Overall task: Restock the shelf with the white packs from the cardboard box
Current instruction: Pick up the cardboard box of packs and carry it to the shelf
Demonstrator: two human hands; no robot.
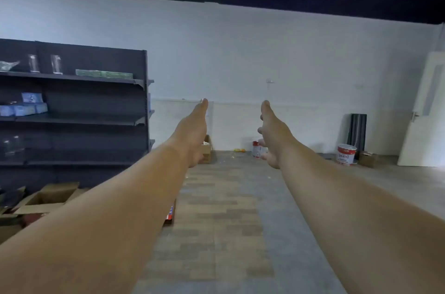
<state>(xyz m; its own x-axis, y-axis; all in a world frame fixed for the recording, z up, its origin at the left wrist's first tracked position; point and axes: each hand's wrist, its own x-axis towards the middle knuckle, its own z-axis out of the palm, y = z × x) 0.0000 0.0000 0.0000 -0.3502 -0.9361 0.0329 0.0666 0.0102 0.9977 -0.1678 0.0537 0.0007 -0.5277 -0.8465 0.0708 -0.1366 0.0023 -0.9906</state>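
The white packs (22, 108) lie on the middle board of the dark shelf (79, 101), at its left end, one more standing behind them. An open box (45, 197) sits on the floor at the shelf's foot, its flaps spread. Both arms reach straight forward over the floor, well apart from shelf and box. The left hand (196, 130) is released, fingers straight, holding nothing. The right hand (271, 134) is also released, fingers loosely spread, touching nothing. A paint bucket (346, 153) stands by the far wall.
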